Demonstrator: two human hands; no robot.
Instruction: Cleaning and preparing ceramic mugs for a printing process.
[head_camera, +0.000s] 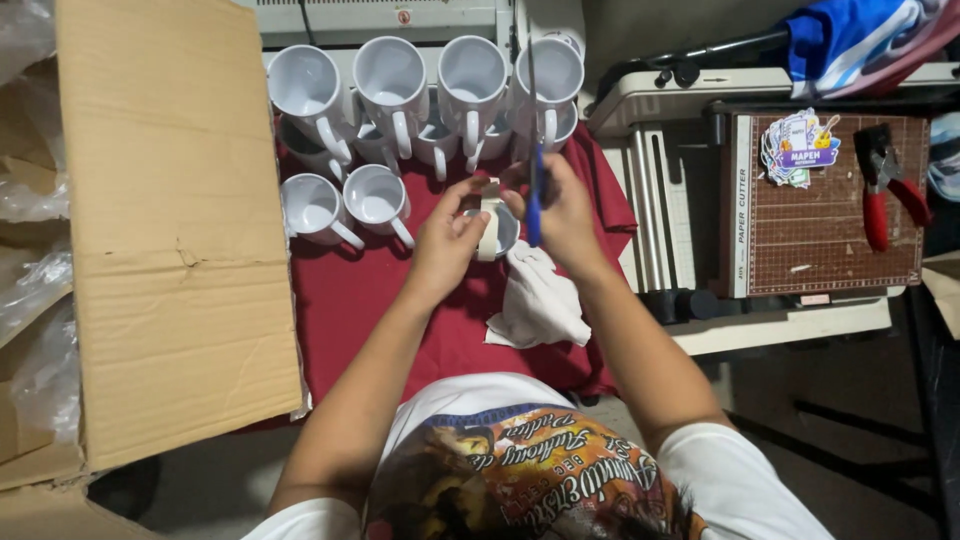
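- The fingers (470, 215) of the left hand (445, 240) are closed around a roll of tape (489, 228), pale cream in colour, which stands on its edge between the two hands.
- The right hand (565, 215) is closed too: its fingers grip a blue-handled tool (534, 200), long and thin, which points upward; I cannot tell if it is scissors or a knife. The fingertips of this hand also touch the top of the roll.
- Both hands are held above the middle of the red cloth (350, 300) that covers the table, a little toward its far edge.
- Just under the roll there is one white mug (506, 232), mostly hidden by the hands.
- A crumpled white rag (540, 300) lies on the red cloth, just beside the right wrist, toward the near edge.
- Two more white mugs (345, 205) stand to the left of the hands, and a stacked row of mugs (430, 85) stands along the far edge of the cloth.
- A big cardboard box flap (170, 220) covers the left side of the table.
- At the right, well apart from the hands, stands a paper cutter (820, 230) with stickers (800, 145) and red-handled pliers (885, 185) on it.
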